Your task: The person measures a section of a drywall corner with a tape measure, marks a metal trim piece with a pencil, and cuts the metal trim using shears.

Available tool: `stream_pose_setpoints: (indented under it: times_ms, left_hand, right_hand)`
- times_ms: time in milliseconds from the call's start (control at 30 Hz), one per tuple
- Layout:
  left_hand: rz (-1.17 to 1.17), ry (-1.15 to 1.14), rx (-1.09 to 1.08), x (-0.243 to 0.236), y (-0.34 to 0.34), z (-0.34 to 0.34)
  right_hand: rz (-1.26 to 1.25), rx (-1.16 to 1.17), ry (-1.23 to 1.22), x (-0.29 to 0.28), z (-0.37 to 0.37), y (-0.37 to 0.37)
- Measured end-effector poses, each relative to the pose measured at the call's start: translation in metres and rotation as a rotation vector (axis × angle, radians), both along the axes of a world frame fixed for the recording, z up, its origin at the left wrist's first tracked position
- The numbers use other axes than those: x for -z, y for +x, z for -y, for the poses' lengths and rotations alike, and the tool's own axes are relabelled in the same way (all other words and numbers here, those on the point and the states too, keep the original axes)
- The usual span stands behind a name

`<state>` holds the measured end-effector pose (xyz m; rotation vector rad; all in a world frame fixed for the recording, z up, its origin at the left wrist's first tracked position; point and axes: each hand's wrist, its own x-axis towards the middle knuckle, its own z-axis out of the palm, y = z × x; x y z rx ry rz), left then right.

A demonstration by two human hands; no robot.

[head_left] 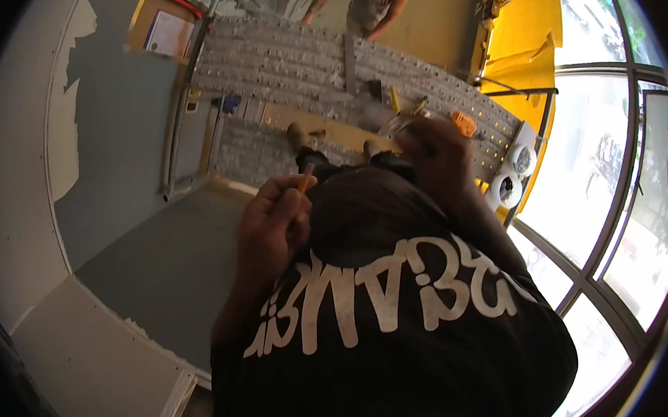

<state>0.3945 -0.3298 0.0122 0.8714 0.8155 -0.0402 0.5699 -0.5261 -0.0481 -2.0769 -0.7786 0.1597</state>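
My left hand (273, 216) is closed in front of my body, with a short, thin orange-tan stick (306, 178) pinched between thumb and fingers. Its exact kind is too small to make out. My right hand (438, 152) is raised on the other side, dark and smeared by motion. Whether its fingers hold anything does not show. Below it on the perforated metal platform (264, 64) lie an orange tool or case (463, 124), a thin yellow tool (395, 99) and a dark square piece (375, 90).
I stand on the raised platform in brown boots (297, 136). Metal rails (184, 126) edge its left side. Two white rolls or tubs (507, 190) sit at its right end, close to large windows (574, 140). Another person (373, 3) is beyond the far edge.
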Motion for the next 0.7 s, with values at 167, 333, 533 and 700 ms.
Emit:
stream_pose_setpoints:
  times_ms: [167, 333, 533, 700]
  left_hand:
    - [-0.003, -0.07, 0.09, 0.003, 0.023, 0.012]
    - [0.031, -0.105, 0.147, 0.006, 0.017, 0.011]
    - [0.039, 0.076, 0.147, 0.004, 0.013, 0.019]
    - [0.022, 0.248, 0.102, -0.005, -0.014, 0.031]
  right_hand:
    - [0.048, -0.356, 0.168, -0.01, -0.032, -0.015]
    - [0.076, -0.388, 0.112, -0.018, -0.031, -0.022]
    - [0.081, -0.415, 0.113, -0.019, -0.028, -0.024]
    - [0.026, -0.193, 0.124, 0.009, -0.019, -0.003]
